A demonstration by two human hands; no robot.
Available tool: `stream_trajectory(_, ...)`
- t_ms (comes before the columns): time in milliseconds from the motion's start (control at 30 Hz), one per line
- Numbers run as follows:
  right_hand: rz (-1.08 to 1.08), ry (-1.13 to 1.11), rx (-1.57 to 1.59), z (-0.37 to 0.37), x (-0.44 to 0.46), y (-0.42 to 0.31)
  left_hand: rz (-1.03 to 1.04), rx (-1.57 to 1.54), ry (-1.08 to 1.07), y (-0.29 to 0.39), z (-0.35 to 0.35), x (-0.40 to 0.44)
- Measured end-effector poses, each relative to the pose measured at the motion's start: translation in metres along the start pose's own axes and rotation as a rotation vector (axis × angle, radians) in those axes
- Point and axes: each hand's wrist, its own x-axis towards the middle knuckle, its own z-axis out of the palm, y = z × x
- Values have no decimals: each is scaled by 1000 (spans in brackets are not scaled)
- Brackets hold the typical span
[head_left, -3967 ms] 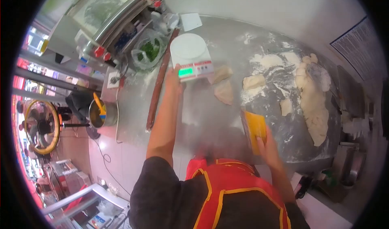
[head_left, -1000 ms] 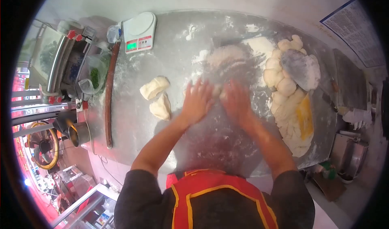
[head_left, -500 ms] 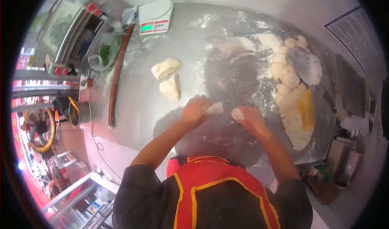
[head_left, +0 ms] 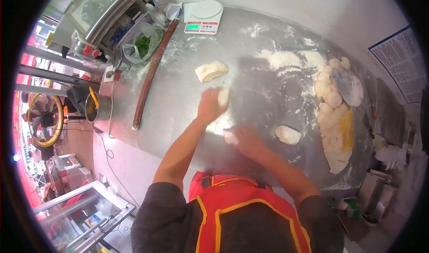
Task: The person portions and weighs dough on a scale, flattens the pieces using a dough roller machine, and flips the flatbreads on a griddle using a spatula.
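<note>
My left hand [head_left: 211,105] is closed round a dough piece [head_left: 223,97] near the middle of the floured metal table. Closer to the front edge, my right hand [head_left: 243,140] has its fingers round a small pale lump [head_left: 230,138], probably dough. One cut dough piece [head_left: 212,71] lies just beyond my left hand. A rolled dough piece [head_left: 288,135] rests to the right of my right hand. Along the right side sits a large dough mass [head_left: 334,139], with round lumps at its far end and a yellow scraper [head_left: 346,130] on it.
A white scale [head_left: 203,18] with a lit green display stands at the back. The long wooden rod [head_left: 154,74] lies at the left, beside a bag of chopped greens [head_left: 143,46]. A metal pot [head_left: 99,108] is beyond the left edge; a clear bag [head_left: 347,86] covers some dough.
My left hand has moved left to the nearer cut dough piece and taken hold of it. A rolled piece now lies released at the right. My right hand has shifted left. The camera view has turned.
</note>
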Motion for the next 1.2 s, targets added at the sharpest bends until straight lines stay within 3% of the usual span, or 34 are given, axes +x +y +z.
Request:
stream_trajectory(100,239,-119,186,-58,13,-26,62,-85,-147,3,-26,-24)
stream_trajectory(167,82,74,310,-67,56,-2,130,-82,-140,-13,-37,-23)
stream_trajectory(233,28,362,111,-68,121,6,97,-156,-45,-30,-42,-15)
stream_trajectory(300,-74,513,9,-66,189,11,31,-215,94,-51,-41,2)
stream_trajectory(367,-84,350,-77,-45,232,17,-71,-273,257,-75,-26,21)
stream_trajectory(400,-90,265,-122,-46,242,16,-86,-435,219,-83,-20,35)
stream_trajectory(467,32,176,-128,-56,235,7,-128,-755,125,-96,-14,62)
stream_trajectory(500,93,131,-131,-61,229,1,-194,-698,7,-90,-22,71)
stream_trajectory(600,135,168,67,-73,188,23,-143,-681,-277,-35,-53,75)
stream_trajectory(633,152,209,80,-80,174,31,15,-464,-205,-49,-19,82)
stream_trajectory(733,166,303,152,-92,141,53,207,-253,-156,-3,-7,87)
stream_trajectory(800,131,325,238,-88,130,73,166,-281,-230,14,1,91)
stream_trajectory(900,388,757,162,-98,125,116,149,-112,-179,11,7,86)
stream_trajectory(1000,831,947,-48,-89,141,167,-18,-168,-109,-32,-7,79)
stream_trajectory(1067,790,504,-115,-79,161,144,-185,-296,-50,-51,-28,75)
stream_trajectory(1133,262,501,-402,-18,168,122,-483,-491,-78,-41,-64,78)
stream_trajectory(1200,178,375,12,-31,158,74,-529,-668,14,-36,-78,82)
